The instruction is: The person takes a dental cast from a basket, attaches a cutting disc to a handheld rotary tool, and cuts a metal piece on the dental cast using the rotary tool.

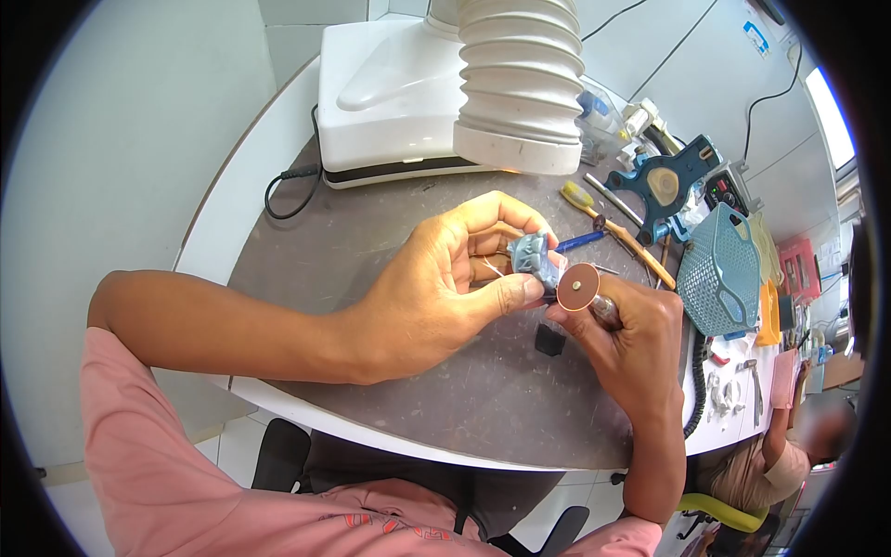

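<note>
Between its thumb and fingers my left hand (436, 288) holds a small grey-blue dental model (532, 260) above the desk. My right hand (636, 339) is closed around a rotary handpiece (605, 313), which carries a round reddish-brown disc (577, 288). The disc is close to the model's right side; whether they touch I cannot tell. Below them a small black piece (549, 340) lies on the grey desktop (408, 408).
A white ribbed suction hose (520, 84) hangs over the desk beside a white machine (394, 102). To the right are a yellow brush (576, 194), a blue stand (664, 184) and a blue basket (717, 269). Another person (761, 464) sits at far right.
</note>
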A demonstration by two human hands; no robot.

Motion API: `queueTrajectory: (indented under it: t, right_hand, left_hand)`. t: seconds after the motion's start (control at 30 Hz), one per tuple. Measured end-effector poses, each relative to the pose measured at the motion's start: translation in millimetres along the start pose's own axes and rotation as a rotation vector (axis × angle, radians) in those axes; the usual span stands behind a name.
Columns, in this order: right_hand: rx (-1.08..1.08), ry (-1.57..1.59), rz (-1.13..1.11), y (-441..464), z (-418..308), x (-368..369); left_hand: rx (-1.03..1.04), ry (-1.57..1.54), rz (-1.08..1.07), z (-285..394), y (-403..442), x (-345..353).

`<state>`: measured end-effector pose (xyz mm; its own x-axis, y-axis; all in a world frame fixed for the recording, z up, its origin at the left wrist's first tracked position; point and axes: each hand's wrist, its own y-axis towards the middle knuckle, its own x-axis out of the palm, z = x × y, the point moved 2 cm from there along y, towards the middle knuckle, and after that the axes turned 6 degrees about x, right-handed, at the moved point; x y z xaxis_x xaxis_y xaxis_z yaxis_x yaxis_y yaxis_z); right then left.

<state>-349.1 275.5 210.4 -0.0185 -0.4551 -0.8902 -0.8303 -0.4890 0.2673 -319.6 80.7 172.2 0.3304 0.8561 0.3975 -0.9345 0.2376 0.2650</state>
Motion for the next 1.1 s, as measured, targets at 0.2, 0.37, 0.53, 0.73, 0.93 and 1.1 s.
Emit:
queueTrajectory:
  t: [0.2,0.37,0.53,0.73,0.93,1.1]
  right_hand:
    - [0.0,0.001,0.002,-0.3,1.2,1.5]
    - [0.005,0.015,0.001,0.0,1.5,1.8]
    - [0.01,0.015,-0.006,0.2,0.9,1.6]
    - [-0.002,0.026,0.003,0.7,0.7,1.6]
    - [-0.019,0.011,0.009,1.1,0.6,1.2]
    - [0.001,0.017,-0.005,0.9,0.7,1.2]
  left_hand:
    - [-0.038,-0.021,0.0,1.6,-0.3,0.5]
    - [-0.042,-0.004,-0.006,2.0,0.1,0.2]
    - [-0.04,-0.008,-0.006,1.8,0.1,0.5]
    - [-0.043,-0.003,-0.005,2.3,0.4,0.4]
    - [-0.067,0.025,-0.007,1.1,0.8,-0.7]
    - [-0.034,-0.013,-0.02,0.5,0.8,-0.1]
